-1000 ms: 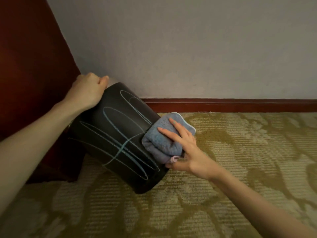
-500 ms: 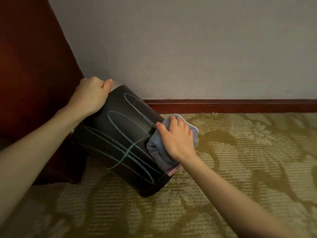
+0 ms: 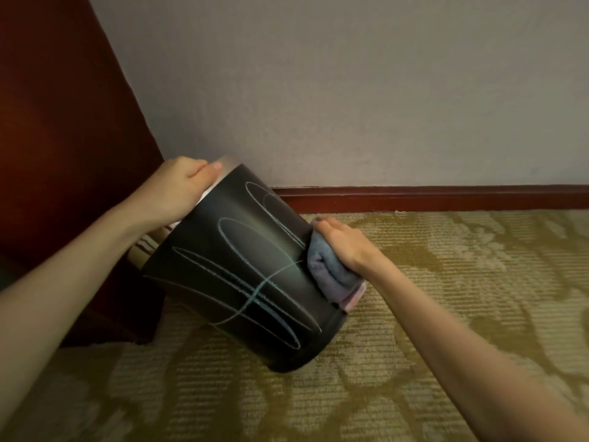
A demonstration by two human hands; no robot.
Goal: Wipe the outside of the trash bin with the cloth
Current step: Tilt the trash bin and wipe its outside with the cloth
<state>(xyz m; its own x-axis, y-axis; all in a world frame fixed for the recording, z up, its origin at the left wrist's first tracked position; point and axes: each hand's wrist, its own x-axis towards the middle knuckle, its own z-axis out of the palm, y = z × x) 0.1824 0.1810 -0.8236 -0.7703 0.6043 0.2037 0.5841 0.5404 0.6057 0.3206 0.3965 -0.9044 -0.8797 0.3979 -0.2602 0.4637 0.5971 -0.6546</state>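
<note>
A black round trash bin [image 3: 236, 269] with pale chalk-like loops drawn on its side is tilted, its bottom resting on the carpet at the lower right and its rim raised toward the upper left. My left hand [image 3: 178, 186] grips the rim at the top. My right hand [image 3: 342, 244] presses a folded blue-grey cloth [image 3: 331, 275], with a pink edge, against the bin's right side. Part of the cloth is hidden behind the bin's curve.
A dark red wooden panel [image 3: 63, 154] stands at the left, close behind the bin. A grey wall [image 3: 350, 90] with a red-brown skirting board [image 3: 446, 197] runs along the back. The floor is patterned olive and beige carpet [image 3: 446, 298].
My right hand has slid the cloth from the bin's front face around to its right side, and its fingers have closed over the cloth. My left hand keeps hold of the rim.
</note>
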